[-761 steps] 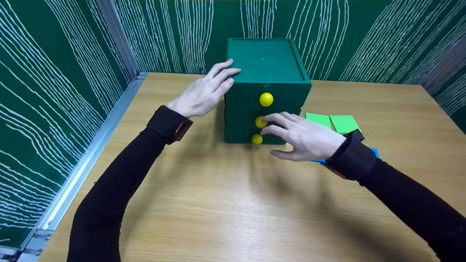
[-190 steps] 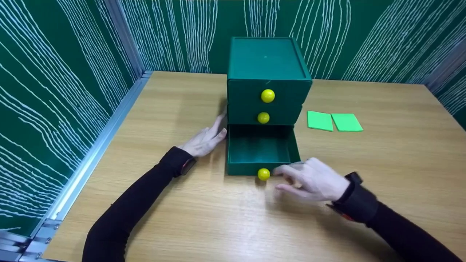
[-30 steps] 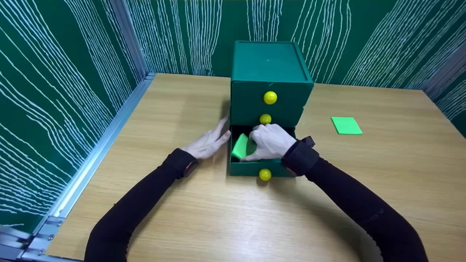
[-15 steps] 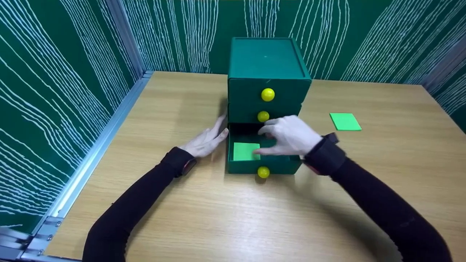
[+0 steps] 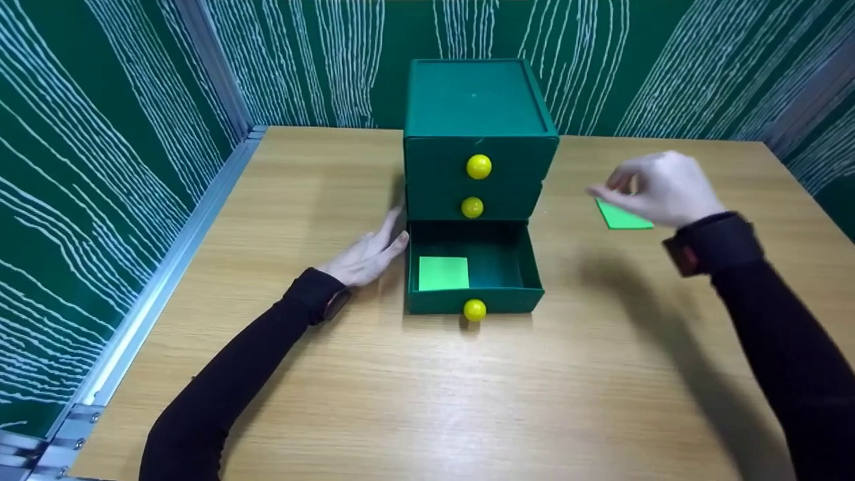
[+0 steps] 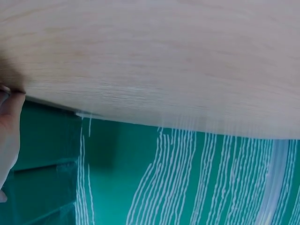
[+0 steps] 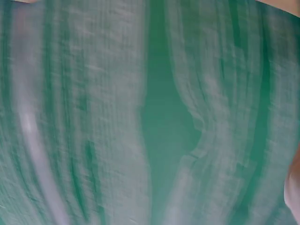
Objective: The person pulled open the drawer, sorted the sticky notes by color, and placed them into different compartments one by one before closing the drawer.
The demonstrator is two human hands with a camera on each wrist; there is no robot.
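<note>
A dark green drawer unit (image 5: 481, 100) with yellow knobs stands on the table, its bottom drawer (image 5: 501, 302) pulled out. A light green square pad (image 5: 443, 273) lies in that drawer's left part. My left hand (image 5: 366, 259) touches the unit's left side near the bottom; the left wrist view catches part of this hand (image 6: 8, 131) at its left edge. Raised over the right of the table, my right hand (image 5: 668, 190) has loosely bent fingers and nothing visible in them. Below it a second light green square pad (image 5: 628, 217) lies on the table, partly hidden by the hand.
Green panels with white wavy lines (image 5: 307, 60) enclose the back and sides of the wooden table (image 5: 374, 401). A metal rail (image 5: 167, 260) runs along its left edge. The right wrist view is blurred and mostly panel.
The bottom drawer, earlier shut, was pulled out. My right hand let go of one green pad inside it, then moved right to above the other. A blue item seen earlier is gone from view.
</note>
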